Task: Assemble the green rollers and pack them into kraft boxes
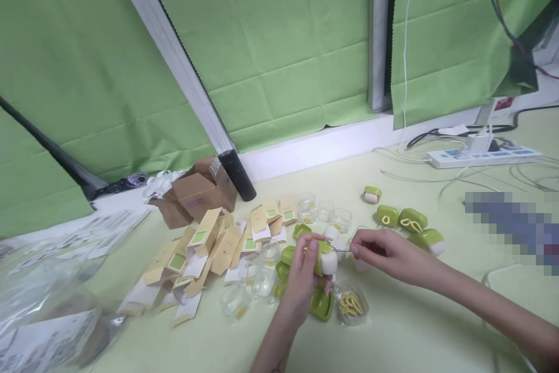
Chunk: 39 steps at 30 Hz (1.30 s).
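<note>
My left hand (302, 277) is closed around a small green-and-white case (328, 262). My right hand (384, 252) pinches a thin metal tool (343, 251), whose tip reaches the top of the case; its exact kind is too small to make out. Just below the hands lie a green case shell (322, 306) and a clear plastic cup (363, 316) of yellow loops (349, 303). More green pieces (283, 271) are partly hidden behind my left hand. To the right of it all sit several green-and-white cases (427, 241), some with a yellow loop on them.
Opened tan card boxes (213, 248) are piled on the left, beside clear plastic shells (264, 283). Behind them stand a cardboard carton (203, 192) and a black cylinder (237, 175). A power strip (484, 156) with cables lies back right; plastic bags (48, 315) lie at front left.
</note>
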Tool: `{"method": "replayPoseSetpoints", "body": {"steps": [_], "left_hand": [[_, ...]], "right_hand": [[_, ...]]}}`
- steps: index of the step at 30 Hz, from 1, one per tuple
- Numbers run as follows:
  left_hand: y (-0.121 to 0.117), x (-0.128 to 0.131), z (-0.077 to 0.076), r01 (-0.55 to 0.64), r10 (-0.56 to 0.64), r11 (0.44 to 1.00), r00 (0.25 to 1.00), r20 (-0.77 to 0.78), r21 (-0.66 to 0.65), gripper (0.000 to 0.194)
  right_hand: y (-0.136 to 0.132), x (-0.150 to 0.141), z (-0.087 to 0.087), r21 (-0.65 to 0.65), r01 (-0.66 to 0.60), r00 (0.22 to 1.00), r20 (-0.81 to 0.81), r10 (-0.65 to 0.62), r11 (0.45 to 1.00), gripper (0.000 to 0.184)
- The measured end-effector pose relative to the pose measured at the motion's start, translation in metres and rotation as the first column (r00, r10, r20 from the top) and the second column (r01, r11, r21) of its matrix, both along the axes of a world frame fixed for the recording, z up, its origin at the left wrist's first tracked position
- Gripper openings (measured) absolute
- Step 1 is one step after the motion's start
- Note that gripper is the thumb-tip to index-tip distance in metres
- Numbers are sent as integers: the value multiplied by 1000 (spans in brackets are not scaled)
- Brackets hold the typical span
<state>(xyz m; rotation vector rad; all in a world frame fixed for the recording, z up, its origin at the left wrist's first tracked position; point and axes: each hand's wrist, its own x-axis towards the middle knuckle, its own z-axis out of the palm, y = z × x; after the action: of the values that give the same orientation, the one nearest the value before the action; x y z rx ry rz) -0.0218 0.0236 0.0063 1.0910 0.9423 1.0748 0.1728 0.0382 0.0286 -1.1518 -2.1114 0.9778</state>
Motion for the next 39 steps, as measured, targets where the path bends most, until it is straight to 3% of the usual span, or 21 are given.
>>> {"method": "replayPoseSetpoints", "body": {"steps": [5,8,13,16,20,23,26,31,34,37,39], "left_hand": [[-5,2,4,53,-53,999,997,-64,-6,42],[-7,1,8,50,-38,997,976,-214,50,34],[-4,0,11,6,145,959,847,-511,282,28],[0,3,13,-9,215,945,770,-601,326,28],[4,8,17,12,213,950,705,-677,311,26],[7,6,20,48,221,927,728,-649,371,21],[7,0,20,62,199,911,800,-566,408,21],[1,-3,18,49,40,972,930,-366,231,29],[-3,3,11,0,52,981,964,-261,196,30],[-3,9,2,-34,83,980,966,-246,194,30],[0,10,0,-74,118,983,956,-268,168,31]], "right_hand": [[-3,-1,3,14,1,1000,9,-1,1000,32],[-3,-3,-4,1,10,1000,-10,-10,1000,35],[1,-11,-22,-105,14,975,-218,-36,994,45],[2,-15,-26,-147,19,942,-329,-67,989,46],[4,-15,-25,-172,31,926,-366,-93,985,47],[4,-13,-21,-139,45,944,-318,-88,989,47],[1,-12,-17,-82,58,965,-251,-77,995,42],[-7,-23,-23,-108,26,936,-347,-63,994,40],[-9,-25,-20,-179,2,877,-472,-88,984,44],[-7,-13,-3,-175,166,796,-557,-236,970,46],[-3,-2,10,-75,334,782,-534,-321,940,41]]}}
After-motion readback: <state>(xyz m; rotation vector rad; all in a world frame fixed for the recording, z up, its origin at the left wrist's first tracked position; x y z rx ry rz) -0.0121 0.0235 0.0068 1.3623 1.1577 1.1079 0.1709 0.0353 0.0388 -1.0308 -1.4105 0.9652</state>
